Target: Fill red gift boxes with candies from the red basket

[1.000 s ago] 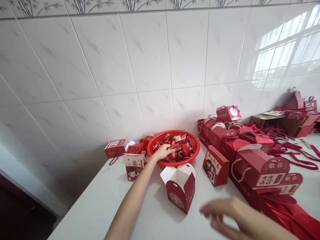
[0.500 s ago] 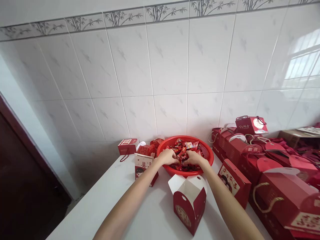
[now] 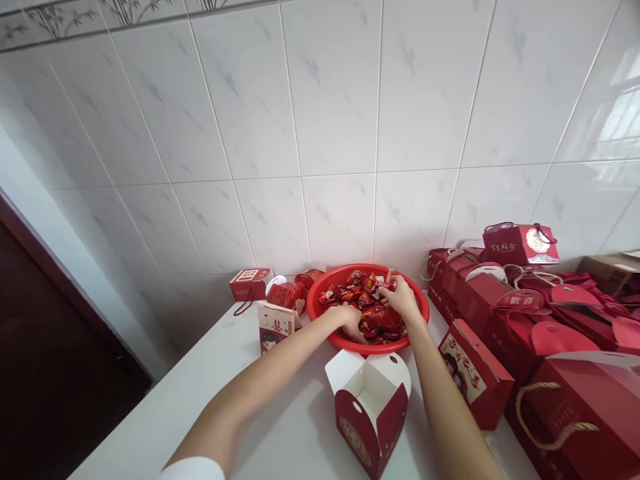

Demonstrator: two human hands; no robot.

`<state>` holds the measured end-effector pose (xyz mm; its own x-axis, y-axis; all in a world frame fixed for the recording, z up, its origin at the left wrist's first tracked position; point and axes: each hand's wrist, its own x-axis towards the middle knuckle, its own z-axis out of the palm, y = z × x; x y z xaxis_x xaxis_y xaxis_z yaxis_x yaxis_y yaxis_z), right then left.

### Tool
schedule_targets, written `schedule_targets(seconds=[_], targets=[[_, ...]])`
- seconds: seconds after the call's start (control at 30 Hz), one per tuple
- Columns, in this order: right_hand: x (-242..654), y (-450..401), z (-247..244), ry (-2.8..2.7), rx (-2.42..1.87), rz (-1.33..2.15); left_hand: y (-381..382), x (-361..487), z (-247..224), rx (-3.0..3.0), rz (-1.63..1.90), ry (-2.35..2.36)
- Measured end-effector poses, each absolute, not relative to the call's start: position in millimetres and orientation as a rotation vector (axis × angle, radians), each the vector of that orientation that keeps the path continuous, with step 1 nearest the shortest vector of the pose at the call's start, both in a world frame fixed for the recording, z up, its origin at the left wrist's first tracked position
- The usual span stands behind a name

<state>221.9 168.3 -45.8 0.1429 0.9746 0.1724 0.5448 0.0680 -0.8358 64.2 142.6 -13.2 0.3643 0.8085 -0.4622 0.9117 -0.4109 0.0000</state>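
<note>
A red plastic basket [image 3: 320, 321] full of red-wrapped candies [image 3: 350, 290] sits by the wall. My left hand [image 3: 353, 324] reaches into its near side, fingers stretched downward against the candies, fingertips partly hidden. Farther back on the right, my right hand [image 3: 401, 299] is closed, thumb and fingers pinching a wrapped candy [image 3: 389, 277] at the top of the pile. Just in front of the basket, between my forearms, stands a red gift box [image 3: 361, 427], its white-lined flaps spread and its inside showing no contents.
The white table [image 3: 285, 427] ends in a slanting edge at left. Left of the basket stand a printed card box [image 3: 277, 323] and a small red box [image 3: 250, 285]. Several red boxes with rope handles [image 3: 575, 400] crowd the right side, near a tilted box [image 3: 477, 373].
My hands have moved apart within the basket: the right lifted back and rightward, the left stayed near the front rim. The view has tipped downward.
</note>
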Motion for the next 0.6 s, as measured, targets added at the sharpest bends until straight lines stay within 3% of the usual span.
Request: schedule_targets(seconds=[0.13,0.37,0.6], targets=[[223.6,168.4,-55.2,-1.474,-1.49,0.672,144.4,69.0,-17.7,2.243,-0.627,1.506],[229.3,165.8,-49.8,-1.452,-1.407,0.644,154.3,59.4,-33.0,1.999,-0.201,1.268],[228.4,159.5,-43.1,-1.423,-1.342,0.639,154.4,61.3,-32.0,1.928,-0.176,1.17]])
